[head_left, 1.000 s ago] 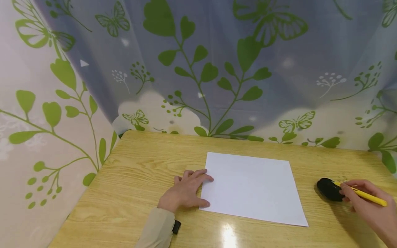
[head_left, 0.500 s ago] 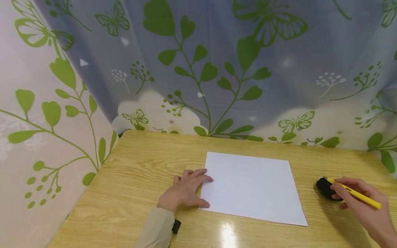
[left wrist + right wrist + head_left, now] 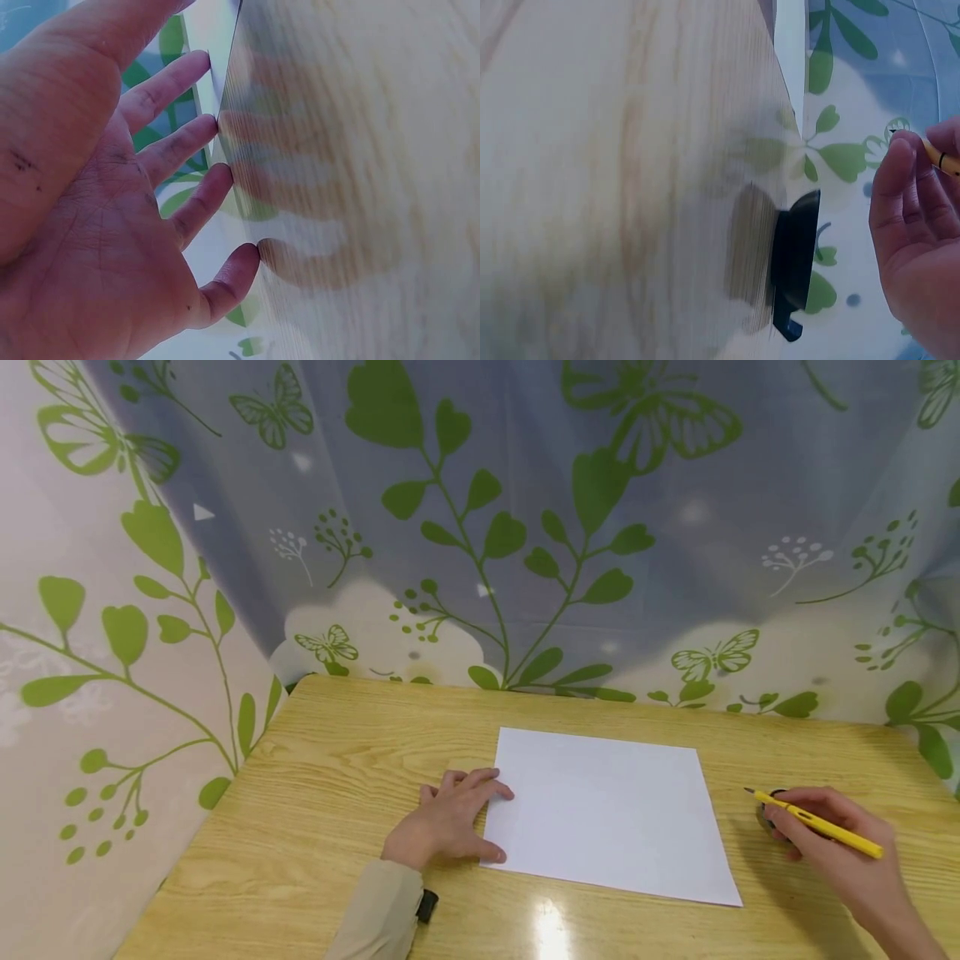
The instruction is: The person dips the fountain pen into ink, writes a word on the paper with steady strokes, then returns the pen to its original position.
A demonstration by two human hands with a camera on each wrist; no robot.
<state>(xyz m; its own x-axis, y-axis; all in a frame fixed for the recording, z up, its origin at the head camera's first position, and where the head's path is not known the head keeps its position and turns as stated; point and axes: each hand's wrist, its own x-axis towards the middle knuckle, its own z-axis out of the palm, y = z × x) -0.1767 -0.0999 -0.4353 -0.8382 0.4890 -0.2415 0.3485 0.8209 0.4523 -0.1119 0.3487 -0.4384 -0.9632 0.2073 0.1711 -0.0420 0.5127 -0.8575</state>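
Note:
My left hand (image 3: pixel 450 827) lies at the left edge of a white sheet of paper (image 3: pixel 607 818), its fingers spread, the thumb and some fingertips on the sheet. In the left wrist view, several fingertips touch the wooden surface and the palm (image 3: pixel 97 225) is raised. My right hand (image 3: pixel 843 843) holds a slim yellow pen (image 3: pixel 832 832) with a dark pointed tip, above the table right of the paper. The tip points left and touches no paper. Beneath that hand a small black dish-like thing (image 3: pixel 795 262) with a short tab stands on the table, mostly hidden in the head view.
The wooden table (image 3: pixel 337 760) runs back to a blue curtain (image 3: pixel 525 527) printed with green leaves and butterflies. A pale patterned curtain (image 3: pixel 112 652) hangs along the left side. Bright glare (image 3: pixel 551 927) shows on the tabletop in front of the paper.
My right hand has moved left with the pen, away from over the black thing and nearer to the paper. The left hand and the sheet stay put.

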